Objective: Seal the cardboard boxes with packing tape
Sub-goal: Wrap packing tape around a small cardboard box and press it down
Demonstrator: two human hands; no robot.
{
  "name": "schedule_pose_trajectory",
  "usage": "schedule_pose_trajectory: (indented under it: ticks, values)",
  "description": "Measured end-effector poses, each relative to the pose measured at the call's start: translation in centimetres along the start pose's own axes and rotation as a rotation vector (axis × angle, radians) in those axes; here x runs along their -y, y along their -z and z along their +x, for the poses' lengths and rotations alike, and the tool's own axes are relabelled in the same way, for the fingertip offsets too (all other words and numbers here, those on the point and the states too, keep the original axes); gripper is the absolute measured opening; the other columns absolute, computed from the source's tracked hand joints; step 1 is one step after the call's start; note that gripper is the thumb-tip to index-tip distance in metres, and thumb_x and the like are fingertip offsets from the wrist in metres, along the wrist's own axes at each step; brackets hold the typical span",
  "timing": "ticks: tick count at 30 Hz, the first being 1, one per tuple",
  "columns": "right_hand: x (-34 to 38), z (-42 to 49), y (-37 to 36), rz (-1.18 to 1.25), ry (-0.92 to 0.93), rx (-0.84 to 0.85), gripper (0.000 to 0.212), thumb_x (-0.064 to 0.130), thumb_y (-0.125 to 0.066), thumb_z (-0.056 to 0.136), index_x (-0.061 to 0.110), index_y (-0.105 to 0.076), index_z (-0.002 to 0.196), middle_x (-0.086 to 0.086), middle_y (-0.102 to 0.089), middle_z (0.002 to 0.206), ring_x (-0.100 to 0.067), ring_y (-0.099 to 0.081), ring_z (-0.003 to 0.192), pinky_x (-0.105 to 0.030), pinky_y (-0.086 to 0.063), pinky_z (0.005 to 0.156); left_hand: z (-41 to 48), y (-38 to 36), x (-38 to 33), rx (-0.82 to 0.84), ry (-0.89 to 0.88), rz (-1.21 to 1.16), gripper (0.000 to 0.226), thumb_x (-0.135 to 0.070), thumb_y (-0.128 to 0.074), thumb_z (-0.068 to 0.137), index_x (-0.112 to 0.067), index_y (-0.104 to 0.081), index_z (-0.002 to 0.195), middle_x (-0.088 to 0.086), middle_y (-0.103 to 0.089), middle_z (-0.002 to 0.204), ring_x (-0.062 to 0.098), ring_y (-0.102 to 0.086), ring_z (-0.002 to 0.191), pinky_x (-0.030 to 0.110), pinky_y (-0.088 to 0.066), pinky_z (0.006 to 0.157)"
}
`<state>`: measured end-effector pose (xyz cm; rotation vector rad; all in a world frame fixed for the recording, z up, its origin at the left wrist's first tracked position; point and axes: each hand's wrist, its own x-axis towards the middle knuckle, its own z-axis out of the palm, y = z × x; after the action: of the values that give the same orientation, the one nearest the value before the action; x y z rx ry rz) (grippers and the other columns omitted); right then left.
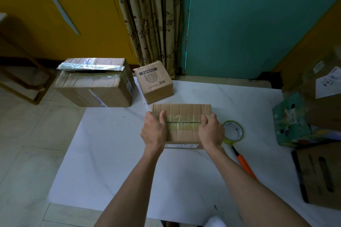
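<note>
Crosswise lies the cardboard box [181, 114], seam running left-right. Left hand [154, 131], right hand [211, 131] grip its ends, fingers curled.

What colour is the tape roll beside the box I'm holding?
The tape roll is yellow-green with a pale core; head view.

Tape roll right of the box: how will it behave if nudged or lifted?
The tape roll lies flat on the white sheet, so it should slide rather than roll. It looks light, with an open core a finger could hook. The orange-handled tool ends at its near edge and may block a push that way.
</note>
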<state>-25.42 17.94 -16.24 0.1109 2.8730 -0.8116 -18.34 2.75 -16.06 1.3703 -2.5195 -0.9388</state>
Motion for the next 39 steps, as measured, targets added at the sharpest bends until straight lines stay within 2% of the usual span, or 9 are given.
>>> schedule_pose_trajectory:
  ticks: [5,10,15,19,23,27,30,35,39]
  values:
    - [-1.1,0.2,0.5,0.138,0.019,0.041,0.04,0.034,-0.033,0.107,0.002,-0.058,0.106,-0.019,-0.068,0.098,-0.038,-0.062,0.091,-0.033,-0.034,0.066,0.4,0.5,1.6,0.044,-0.068,-0.114,0.041,-0.045,-0.033,0.108,-0.011,-0.057,0.114,0.012,-0.068,0.102,0.025,-0.061,0.084,0.036,-0.048,0.075]
    - [-1.4,-0.1,0.9,0.286,-0.092,0.209,0.06,0.064,-0.07,0.079,0.013,-0.053,0.104,0.003,-0.058,0.091,-0.019,-0.055,0.081,-0.029,-0.04,0.065,0.3,1.0,2.0,0.251,-0.055,-0.191,0.09,-0.072,-0.073,0.074,-0.021,-0.04,0.14,-0.007,-0.058,0.111,0.021,-0.061,0.097,0.044,-0.058,0.089]
    - [-1.5,0.6,0.6,0.192,-0.022,0.168,0.049,0.05,-0.049,0.099,0.002,-0.058,0.098,-0.015,-0.066,0.094,-0.036,-0.062,0.092,-0.032,-0.035,0.067,0.7,0.8,1.9,0.227,-0.06,-0.152,0.063,-0.059,-0.059,0.094,-0.011,-0.05,0.133,0.009,-0.066,0.119,0.021,-0.059,0.095,0.032,-0.051,0.08]
    - [-1.5,0.4,0.3,0.152,0.001,0.126,0.051,0.041,-0.034,0.106,-0.003,-0.058,0.101,-0.024,-0.067,0.098,-0.04,-0.061,0.095,-0.036,-0.035,0.07,1.0,0.9,2.0,0.199,-0.077,-0.085,0.053,-0.052,-0.037,0.105,-0.008,-0.051,0.131,0.016,-0.066,0.119,0.028,-0.06,0.098,0.04,-0.05,0.086]
    - [-1.7,-0.3,0.8,0.387,-0.059,0.118,0.049,0.043,-0.031,0.106,0.01,-0.063,0.09,-0.007,-0.064,0.08,-0.026,-0.061,0.079,-0.031,-0.037,0.062,1.4,1.1,2.6,0.295,-0.071,-0.153,0.055,-0.055,-0.039,0.103,-0.011,-0.047,0.134,0.013,-0.064,0.12,0.026,-0.06,0.099,0.039,-0.051,0.085]
    - [-1.8,-1.0,0.8,0.425,-0.054,0.12,0.04,0.044,-0.037,0.104,0.032,-0.042,0.067,0.011,-0.048,0.064,-0.017,-0.05,0.069,-0.025,-0.032,0.053,1.1,1.0,3.1,0.35,-0.035,-0.223,0.056,-0.067,-0.062,0.086,-0.017,-0.061,0.112,0.0,-0.067,0.098,0.02,-0.066,0.09,0.023,-0.052,0.065]
    - [-1.5,-0.8,1.0,0.376,-0.027,0.099,0.042,0.034,-0.034,0.107,0.038,-0.033,0.065,0.016,-0.039,0.062,-0.015,-0.045,0.071,-0.017,-0.028,0.052,1.4,0.4,3.1,0.302,0.002,-0.206,0.057,-0.068,-0.055,0.09,-0.012,-0.069,0.092,0.002,-0.068,0.085,0.022,-0.068,0.082,0.033,-0.057,0.069]
    - [-0.6,-0.9,1.9,0.378,-0.022,0.078,0.046,0.03,-0.034,0.107,0.036,-0.031,0.062,0.012,-0.041,0.056,-0.005,-0.04,0.054,-0.015,-0.026,0.044,1.8,0.6,3.0,0.307,-0.013,-0.179,0.065,-0.063,-0.041,0.099,-0.004,-0.067,0.091,0.008,-0.067,0.084,0.021,-0.064,0.077,0.035,-0.054,0.07]
    - [-0.5,-2.2,3.3,0.503,-0.116,0.108,0.058,0.039,-0.029,0.107,0.012,-0.039,0.057,-0.002,-0.045,0.052,-0.016,-0.044,0.05,-0.029,-0.031,0.047,2.2,1.3,4.1,0.318,0.022,-0.265,0.064,-0.065,-0.044,0.098,-0.008,-0.072,0.089,0.005,-0.069,0.084,0.02,-0.066,0.079,0.033,-0.052,0.067]
